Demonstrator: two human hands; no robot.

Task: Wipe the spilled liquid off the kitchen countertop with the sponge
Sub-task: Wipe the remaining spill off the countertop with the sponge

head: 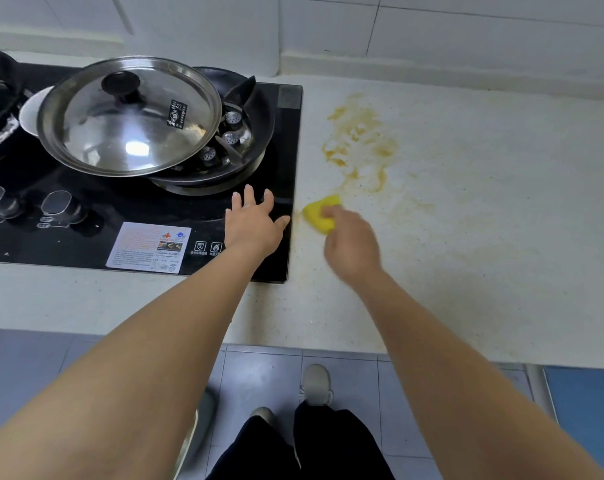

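I see the pale speckled worktop [484,237] filling most of the head view, with a black glass hob [155,209] set into its left part. On the hob's right burner sits 1 dark pan [255,133], and 1 steel lid [127,116] with a black knob leans tilted across it, covering most of it; what I can see inside the pan is 3 small perforated metal caps, the rest is hidden. 2 control knobs [60,206] stand at the hob's front left, and 1 white label [150,247] is stuck near its front edge.

An orange-brown spill [359,140] spreads over the worktop just right of the hob, with fainter smears trailing further right.

My left hand [255,226] lies flat on the hob's front right corner, fingers straight and spread, holding nothing. My right hand [352,247] is blurred; its fingers curl over 1 yellow sponge [317,213] and press it onto the worktop, just beside the hob's edge and near the front end of the spill.
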